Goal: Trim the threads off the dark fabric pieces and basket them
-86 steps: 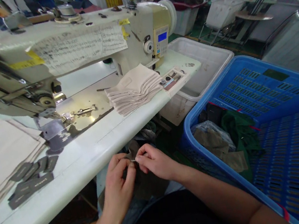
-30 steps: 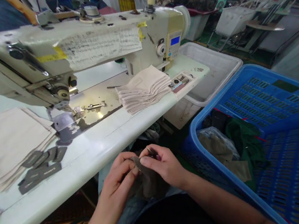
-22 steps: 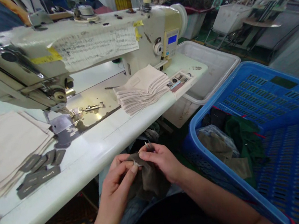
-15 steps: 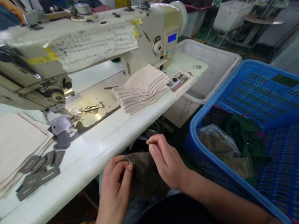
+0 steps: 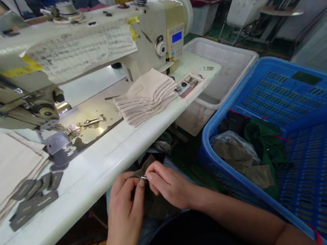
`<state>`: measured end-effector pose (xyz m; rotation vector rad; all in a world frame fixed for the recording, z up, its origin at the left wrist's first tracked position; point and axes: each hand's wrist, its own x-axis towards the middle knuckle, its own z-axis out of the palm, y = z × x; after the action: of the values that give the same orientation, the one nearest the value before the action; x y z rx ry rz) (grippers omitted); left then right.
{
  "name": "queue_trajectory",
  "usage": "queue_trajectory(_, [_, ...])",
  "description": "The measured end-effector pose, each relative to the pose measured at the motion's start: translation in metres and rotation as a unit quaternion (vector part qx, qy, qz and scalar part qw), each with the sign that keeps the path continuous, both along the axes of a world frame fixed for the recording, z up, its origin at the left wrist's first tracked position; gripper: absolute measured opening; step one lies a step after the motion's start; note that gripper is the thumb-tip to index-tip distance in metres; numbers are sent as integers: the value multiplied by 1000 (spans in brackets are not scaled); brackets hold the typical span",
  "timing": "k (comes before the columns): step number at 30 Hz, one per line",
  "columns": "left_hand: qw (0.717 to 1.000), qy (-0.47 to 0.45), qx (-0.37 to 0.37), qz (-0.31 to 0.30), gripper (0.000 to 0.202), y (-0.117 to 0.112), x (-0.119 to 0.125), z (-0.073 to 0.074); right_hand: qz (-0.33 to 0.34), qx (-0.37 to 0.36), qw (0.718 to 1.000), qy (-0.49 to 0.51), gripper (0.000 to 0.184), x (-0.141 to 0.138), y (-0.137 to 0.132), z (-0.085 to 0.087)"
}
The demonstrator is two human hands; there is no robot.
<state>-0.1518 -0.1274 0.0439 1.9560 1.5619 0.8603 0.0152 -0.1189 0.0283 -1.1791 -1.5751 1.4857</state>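
In hand, we record one dark brown cloth (image 5: 160, 207), held over the lap (image 5: 147, 230), just off the near edge of the tabletop (image 5: 101, 165). Left hand (image 5: 123, 205): thumb and fingers pinching the cloth at its upper edge. Right hand (image 5: 170, 184): fingertips pinching a slim metal implement (image 5: 143, 178), its bright end at the cloth by the left thumb; it is too small in our view for us to name its kind. The two hands are close together.

On the tabletop, we list: one sewing machine (image 5: 140, 14), a handwritten paper (image 5: 84, 51) taped along its arm and a control panel (image 5: 175, 44) with a lit blue screen; one pile of folded pale pieces (image 5: 146, 94), right of the needle area; one flat stack of pale cloth (image 5: 0, 168), far left; several dark labels (image 5: 36, 200), overlapping, against that stack's near edge.

To the right, we note one blue basket (image 5: 206, 142) with cloth inside, beside a white bin (image 5: 247, 59).
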Motion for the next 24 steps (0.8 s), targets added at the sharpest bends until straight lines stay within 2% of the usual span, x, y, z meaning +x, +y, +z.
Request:
queue_trajectory(11, [1000, -12, -19, -7, 28, -1, 0, -7, 15, -43, 999, -4, 15, 4, 4, 2])
queue_trajectory(19, [1000, 10, -1, -28, 25, -1, 0, -5, -7, -18, 1000, 13, 9, 3, 3, -8])
queue_trajectory(24, [997, 39, -2, -61, 28, 1, -1, -4, -20, -107, 989, 98, 10, 0, 5, -21])
